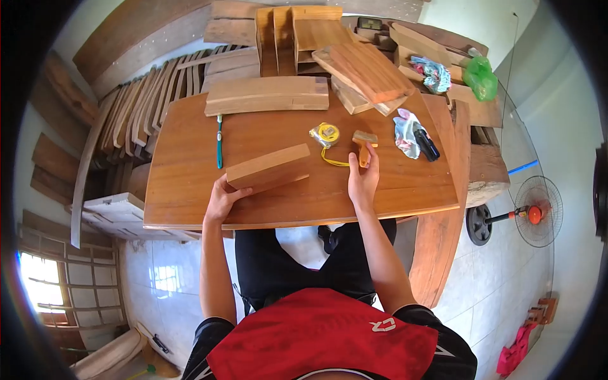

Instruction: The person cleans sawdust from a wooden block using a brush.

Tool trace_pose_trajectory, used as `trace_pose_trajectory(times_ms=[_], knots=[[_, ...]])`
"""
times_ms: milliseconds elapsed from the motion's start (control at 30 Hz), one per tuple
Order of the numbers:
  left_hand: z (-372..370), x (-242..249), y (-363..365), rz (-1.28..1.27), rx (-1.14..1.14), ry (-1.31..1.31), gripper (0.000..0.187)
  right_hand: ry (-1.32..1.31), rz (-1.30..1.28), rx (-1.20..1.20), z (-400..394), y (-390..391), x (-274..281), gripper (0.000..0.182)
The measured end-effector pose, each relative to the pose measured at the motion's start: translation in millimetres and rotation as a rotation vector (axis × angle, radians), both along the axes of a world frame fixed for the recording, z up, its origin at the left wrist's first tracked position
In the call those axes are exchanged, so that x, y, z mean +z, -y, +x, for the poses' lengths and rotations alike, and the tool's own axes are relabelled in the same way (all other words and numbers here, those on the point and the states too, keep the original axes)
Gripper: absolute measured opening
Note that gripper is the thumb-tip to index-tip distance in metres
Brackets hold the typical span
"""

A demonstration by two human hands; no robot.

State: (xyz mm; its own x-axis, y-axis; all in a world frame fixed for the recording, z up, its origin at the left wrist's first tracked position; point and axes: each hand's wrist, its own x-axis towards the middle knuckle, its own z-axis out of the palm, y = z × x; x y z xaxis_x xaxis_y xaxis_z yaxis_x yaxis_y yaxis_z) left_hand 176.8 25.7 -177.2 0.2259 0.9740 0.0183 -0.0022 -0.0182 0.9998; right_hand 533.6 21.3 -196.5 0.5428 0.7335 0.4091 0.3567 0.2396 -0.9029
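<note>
My left hand (pixel 221 197) grips the near left end of a wooden block (pixel 269 166), which is tilted above the tabletop. The fingers are behind it, with the thumb along the lower side. My right hand (pixel 363 182) is closed around the orange-brown handle of a small flat brush (pixel 365 138), whose pale head points away from me. Just left of the brush lies a yellow tape measure (pixel 327 133) with its yellow strap looped toward my right hand. A teal-handled tool (pixel 220 142), perhaps a toothbrush, lies beyond the block to the left.
On the wooden table (pixel 285 212), a long wooden piece (pixel 266 95) and stacked boards (pixel 364 69) occupy the far side. A patterned cloth (pixel 406 134) and a black cylinder (pixel 426 145) are at the right. Timber slats (pixel 142 107) line the left; a fan (pixel 535 214) stands right.
</note>
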Motion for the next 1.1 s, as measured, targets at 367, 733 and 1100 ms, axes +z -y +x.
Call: trace_pose_trajectory(times_ms=[367, 733, 1100], knots=[[5.7, 1.8, 3.9, -0.026, -0.085, 0.126, 0.046, 0.496, -0.279, -0.273, 0.2, -17.9, -1.8, 0.053], [6.2, 7.4, 8.9, 0.150, -0.051, -0.123, 0.052, 1.522, -0.916, 1.246, -248.6, -198.3, 109.8, 0.063], [4.9, 11.3, 14.2, 0.294, -0.014, -0.175, 0.048, 1.516, -0.771, 0.813, -323.8, -199.8, 92.8, 0.019]])
